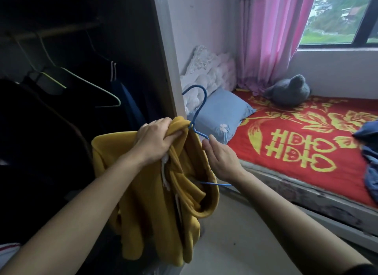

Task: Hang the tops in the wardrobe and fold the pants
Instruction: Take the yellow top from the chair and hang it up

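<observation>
A mustard-yellow hooded top (147,213) hangs bunched in front of me, just outside the open dark wardrobe (61,90). My left hand (153,139) is shut on the fabric at its neck, where the blue wire hanger (199,109) comes out with its hook pointing up. My right hand (221,158) grips the hanger's right arm beside the top; the hanger's lower wire sticks out of the hood opening. A wooden rail (51,32) in the wardrobe carries dark clothes and an empty pale green hanger (92,86). Blue garments (370,158) lie on the bed at the right edge.
The wardrobe's side panel (169,70) stands just behind the hanger hook. A bed with a red and yellow cover (296,152) fills the right, with a blue pillow (223,115), white bedding (208,70) and a grey plush toy (290,90). Pink curtain (270,39) and window beyond. Pale floor (235,244) below.
</observation>
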Demonstrator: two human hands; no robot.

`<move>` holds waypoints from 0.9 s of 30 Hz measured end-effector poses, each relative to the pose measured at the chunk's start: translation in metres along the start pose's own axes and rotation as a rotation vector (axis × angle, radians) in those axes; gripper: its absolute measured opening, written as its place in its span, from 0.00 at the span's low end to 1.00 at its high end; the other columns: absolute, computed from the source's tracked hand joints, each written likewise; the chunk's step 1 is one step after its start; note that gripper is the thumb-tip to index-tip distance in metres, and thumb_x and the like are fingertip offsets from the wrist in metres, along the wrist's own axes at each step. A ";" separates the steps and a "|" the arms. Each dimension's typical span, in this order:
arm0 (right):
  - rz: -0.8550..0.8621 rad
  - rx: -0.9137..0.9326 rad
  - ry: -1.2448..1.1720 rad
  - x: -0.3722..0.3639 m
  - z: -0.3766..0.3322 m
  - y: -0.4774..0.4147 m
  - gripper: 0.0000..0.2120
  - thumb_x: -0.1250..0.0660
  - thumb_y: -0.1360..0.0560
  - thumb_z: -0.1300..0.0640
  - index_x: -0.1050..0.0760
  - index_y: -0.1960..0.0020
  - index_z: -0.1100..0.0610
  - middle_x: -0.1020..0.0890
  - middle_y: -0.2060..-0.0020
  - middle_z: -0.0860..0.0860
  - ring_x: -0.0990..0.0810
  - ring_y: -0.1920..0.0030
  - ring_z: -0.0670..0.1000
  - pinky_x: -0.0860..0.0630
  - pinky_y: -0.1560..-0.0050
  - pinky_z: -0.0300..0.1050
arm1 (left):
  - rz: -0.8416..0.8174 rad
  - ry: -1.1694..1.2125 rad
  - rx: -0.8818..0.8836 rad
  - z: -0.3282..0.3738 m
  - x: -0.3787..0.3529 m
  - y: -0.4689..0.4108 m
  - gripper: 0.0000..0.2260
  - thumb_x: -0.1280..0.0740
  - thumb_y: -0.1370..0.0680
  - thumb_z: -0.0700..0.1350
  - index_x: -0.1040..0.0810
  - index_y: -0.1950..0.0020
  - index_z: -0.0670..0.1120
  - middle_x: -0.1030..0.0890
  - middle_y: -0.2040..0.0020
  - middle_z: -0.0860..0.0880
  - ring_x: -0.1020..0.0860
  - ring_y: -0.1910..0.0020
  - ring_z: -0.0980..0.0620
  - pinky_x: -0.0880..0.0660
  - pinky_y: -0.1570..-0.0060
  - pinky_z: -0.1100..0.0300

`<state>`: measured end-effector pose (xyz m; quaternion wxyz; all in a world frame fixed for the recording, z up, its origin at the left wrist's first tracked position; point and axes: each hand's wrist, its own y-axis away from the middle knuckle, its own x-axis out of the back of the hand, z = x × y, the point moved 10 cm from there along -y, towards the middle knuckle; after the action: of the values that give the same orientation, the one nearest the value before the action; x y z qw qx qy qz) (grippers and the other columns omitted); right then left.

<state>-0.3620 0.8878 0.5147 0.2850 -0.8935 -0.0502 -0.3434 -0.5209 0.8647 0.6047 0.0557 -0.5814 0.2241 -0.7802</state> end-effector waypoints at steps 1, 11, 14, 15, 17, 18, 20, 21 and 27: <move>0.029 0.023 0.055 0.000 0.003 0.001 0.10 0.48 0.17 0.44 0.33 0.47 0.49 0.24 0.56 0.50 0.24 0.56 0.52 0.29 0.53 0.51 | 0.006 -0.006 0.002 0.000 0.001 0.000 0.11 0.38 0.20 0.57 0.30 0.53 0.51 0.24 0.56 0.52 0.23 0.53 0.46 0.29 0.50 0.51; 0.314 -0.891 -0.106 -0.043 0.092 0.094 0.57 0.31 0.36 0.27 0.58 0.21 0.51 0.57 0.22 0.57 0.53 0.22 0.60 0.51 0.24 0.61 | 0.197 0.097 0.285 -0.025 0.013 0.020 0.13 0.37 0.21 0.58 0.32 0.47 0.50 0.23 0.61 0.55 0.23 0.61 0.50 0.32 0.63 0.58; 0.145 -1.267 -0.464 -0.103 0.107 0.122 0.67 0.31 0.42 0.22 0.61 0.20 0.52 0.54 0.21 0.57 0.51 0.22 0.63 0.46 0.25 0.65 | 0.208 0.241 0.304 -0.024 0.007 0.022 0.12 0.36 0.21 0.58 0.33 0.46 0.52 0.23 0.60 0.57 0.22 0.61 0.53 0.28 0.65 0.59; 0.075 -1.359 -0.610 -0.123 0.105 0.127 0.68 0.30 0.44 0.21 0.59 0.20 0.54 0.50 0.21 0.58 0.47 0.23 0.64 0.42 0.26 0.65 | 0.199 0.301 0.313 -0.026 0.003 0.023 0.13 0.36 0.21 0.58 0.32 0.45 0.52 0.22 0.59 0.56 0.21 0.60 0.53 0.25 0.63 0.57; -0.069 -1.400 -0.855 -0.150 0.094 0.126 0.65 0.29 0.47 0.21 0.44 0.21 0.54 0.34 0.26 0.58 0.31 0.30 0.63 0.30 0.32 0.61 | 0.177 0.439 0.342 -0.029 -0.007 0.025 0.13 0.34 0.22 0.58 0.32 0.44 0.54 0.20 0.55 0.54 0.20 0.57 0.53 0.22 0.58 0.54; -0.131 -1.374 -0.931 -0.156 0.089 0.123 0.57 0.28 0.45 0.23 0.35 0.26 0.53 0.26 0.33 0.58 0.24 0.37 0.61 0.24 0.38 0.58 | 0.172 0.520 0.354 -0.031 -0.012 0.027 0.13 0.34 0.22 0.58 0.33 0.44 0.55 0.19 0.54 0.53 0.19 0.55 0.53 0.21 0.56 0.53; -0.213 -1.343 -0.976 -0.159 0.090 0.123 0.38 0.23 0.40 0.34 0.25 0.38 0.54 0.18 0.45 0.57 0.19 0.47 0.58 0.20 0.47 0.54 | 0.172 0.664 0.365 -0.034 -0.018 0.029 0.12 0.33 0.22 0.56 0.33 0.43 0.58 0.18 0.51 0.52 0.18 0.53 0.52 0.20 0.51 0.51; -0.232 -1.343 -0.977 -0.160 0.097 0.124 0.34 0.21 0.40 0.40 0.24 0.40 0.55 0.17 0.47 0.57 0.17 0.49 0.58 0.19 0.48 0.54 | 0.167 0.711 0.362 -0.035 -0.019 0.029 0.13 0.33 0.21 0.54 0.33 0.40 0.59 0.19 0.49 0.52 0.19 0.50 0.52 0.20 0.49 0.52; 0.032 -1.363 -0.951 -0.123 0.141 0.119 0.18 0.33 0.32 0.56 0.20 0.43 0.58 0.15 0.54 0.58 0.15 0.56 0.58 0.17 0.53 0.58 | 0.075 0.796 0.272 -0.045 -0.014 0.032 0.14 0.38 0.17 0.45 0.28 0.34 0.59 0.22 0.43 0.59 0.23 0.48 0.65 0.25 0.47 0.66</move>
<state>-0.3387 0.8784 0.2946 -0.3656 -0.9206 0.0664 0.1198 -0.5643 0.8540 0.5695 0.0697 -0.2134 0.1440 -0.9638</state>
